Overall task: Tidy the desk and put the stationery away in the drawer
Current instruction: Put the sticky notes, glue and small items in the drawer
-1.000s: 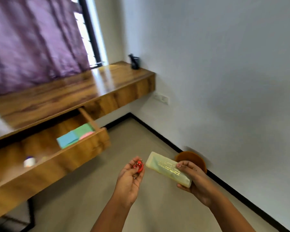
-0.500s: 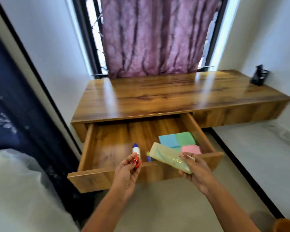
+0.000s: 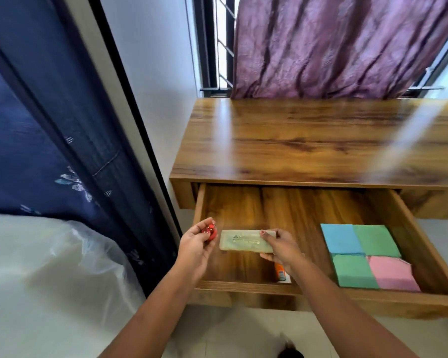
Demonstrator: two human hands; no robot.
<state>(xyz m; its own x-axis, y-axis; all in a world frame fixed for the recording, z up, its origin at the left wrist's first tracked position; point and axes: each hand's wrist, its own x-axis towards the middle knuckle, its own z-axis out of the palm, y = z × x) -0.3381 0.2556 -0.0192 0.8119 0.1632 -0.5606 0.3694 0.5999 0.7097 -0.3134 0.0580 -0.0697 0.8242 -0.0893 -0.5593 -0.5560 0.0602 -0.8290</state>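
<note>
The right hand (image 3: 279,248) pinches one end of a pale green, translucent rectangular pencil case (image 3: 243,241) between thumb and fingers. It holds the case level over the bare left half of the open wooden drawer (image 3: 233,286); whether the case touches the drawer floor cannot be told. The left hand (image 3: 195,244) curls round a small red rounded object (image 3: 209,232) just beside the case's free end.

To do this step well, the person would lower the case flat onto the bare wood, with its long side along the drawer front. It should stay clear of the orange-and-white tube (image 3: 280,272) lying partly under the right wrist, and the right hand should let go only once the case rests. The red object can then go in beside it.

Counted, there are one case, one red object and one tube. Four square paper pads (image 3: 375,240) sit in a block at the drawer's right: one blue, two green, one pink.
</note>
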